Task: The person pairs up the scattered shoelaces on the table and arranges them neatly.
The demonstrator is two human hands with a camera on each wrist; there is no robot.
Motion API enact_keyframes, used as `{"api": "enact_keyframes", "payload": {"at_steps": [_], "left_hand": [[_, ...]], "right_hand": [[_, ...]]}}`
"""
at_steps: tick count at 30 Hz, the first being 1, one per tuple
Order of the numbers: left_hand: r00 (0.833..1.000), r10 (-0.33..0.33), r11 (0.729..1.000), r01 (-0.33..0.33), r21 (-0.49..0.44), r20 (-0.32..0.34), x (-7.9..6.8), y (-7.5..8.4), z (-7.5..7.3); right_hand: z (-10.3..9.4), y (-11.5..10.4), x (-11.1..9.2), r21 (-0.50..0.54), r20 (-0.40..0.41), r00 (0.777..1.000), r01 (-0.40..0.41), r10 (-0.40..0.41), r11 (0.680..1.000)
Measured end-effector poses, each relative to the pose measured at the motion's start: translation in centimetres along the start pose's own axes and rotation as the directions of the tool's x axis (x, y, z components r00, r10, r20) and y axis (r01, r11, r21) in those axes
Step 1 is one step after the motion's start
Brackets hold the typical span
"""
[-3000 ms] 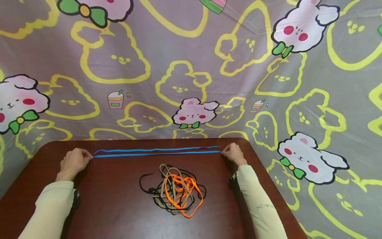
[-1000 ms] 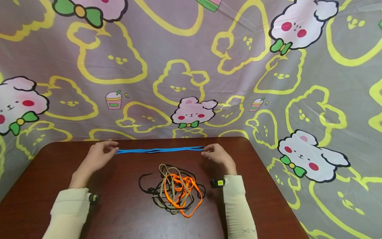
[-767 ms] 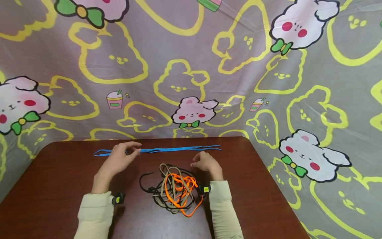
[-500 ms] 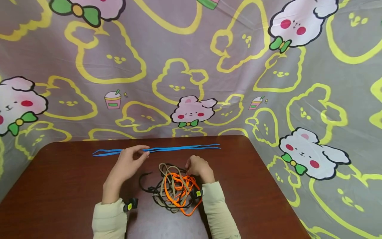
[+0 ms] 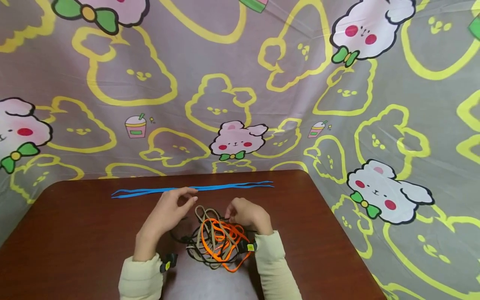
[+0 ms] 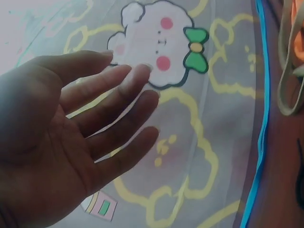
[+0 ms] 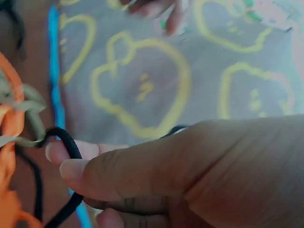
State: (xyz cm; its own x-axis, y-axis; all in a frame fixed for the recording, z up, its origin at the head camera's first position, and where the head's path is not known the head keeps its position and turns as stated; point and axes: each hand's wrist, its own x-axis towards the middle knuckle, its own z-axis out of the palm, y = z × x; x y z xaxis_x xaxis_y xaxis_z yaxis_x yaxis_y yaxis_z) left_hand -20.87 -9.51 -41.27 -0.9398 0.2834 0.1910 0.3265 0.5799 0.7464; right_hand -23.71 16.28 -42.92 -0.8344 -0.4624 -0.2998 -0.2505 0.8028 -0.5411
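Note:
In the head view, a tangle of shoelaces lies mid-table: an orange shoelace (image 5: pixel 205 243), a khaki shoelace (image 5: pixel 199 213) and a black shoelace (image 5: pixel 195 260). My right hand (image 5: pixel 247 213) is at the tangle's far right side. The right wrist view shows its thumb and forefinger pinching a loop of the black shoelace (image 7: pixel 71 142). My left hand (image 5: pixel 166 212) hovers at the tangle's far left with nothing in it, fingers spread and slightly bent in the left wrist view. Behind it, two blue shoelaces (image 5: pixel 225 187) lie side by side along the table's back, partly overlapped by this hand.
The dark brown table (image 5: pixel 82 233) has rounded back corners. A cloth curtain (image 5: pixel 165 62) printed with cartoon rabbits stands right behind the table and along its right side. Each wrist carries a small black camera (image 5: pixel 168 263).
Both hands have let go of the blue shoelaces' ends and moved inward to the tangle. The blue shoelaces now lie closer together. My right hand has taken hold of the black shoelace.

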Motion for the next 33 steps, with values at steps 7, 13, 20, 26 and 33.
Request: {"api": "enact_keyframes", "payload": {"at_steps": [7,13,20,26,33], "left_hand": [[0.997,0.071,0.997,-0.071,-0.029,0.026,0.4,0.6,1.3],[0.988,0.123,0.984,-0.109,-0.142,0.095,0.5,1.6,1.8],[0.961,0.183,0.934,-0.104,-0.342,0.209,0.3,2.6,1.4],[0.937,0.247,0.92,-0.148,-0.362,0.246,-0.2,3.7,0.7],[0.932,0.269,0.905,-0.16,-0.393,0.241,-1.2,4.6,-0.5]], "right_hand": [[-1.7,-2.7,-2.4,-0.025,-0.074,0.966,0.246,-0.247,0.969],[-2.3,-4.1,-3.9,0.058,-0.15,0.919,0.377,-0.366,0.924],[-2.9,-5.3,-5.8,0.108,-0.307,0.85,0.479,-0.429,0.871],[-3.3,-5.8,-6.8,0.103,-0.384,0.821,0.491,-0.421,0.865],[-3.6,-5.5,-7.3,0.104,-0.42,0.814,0.482,-0.4,0.87]]}}
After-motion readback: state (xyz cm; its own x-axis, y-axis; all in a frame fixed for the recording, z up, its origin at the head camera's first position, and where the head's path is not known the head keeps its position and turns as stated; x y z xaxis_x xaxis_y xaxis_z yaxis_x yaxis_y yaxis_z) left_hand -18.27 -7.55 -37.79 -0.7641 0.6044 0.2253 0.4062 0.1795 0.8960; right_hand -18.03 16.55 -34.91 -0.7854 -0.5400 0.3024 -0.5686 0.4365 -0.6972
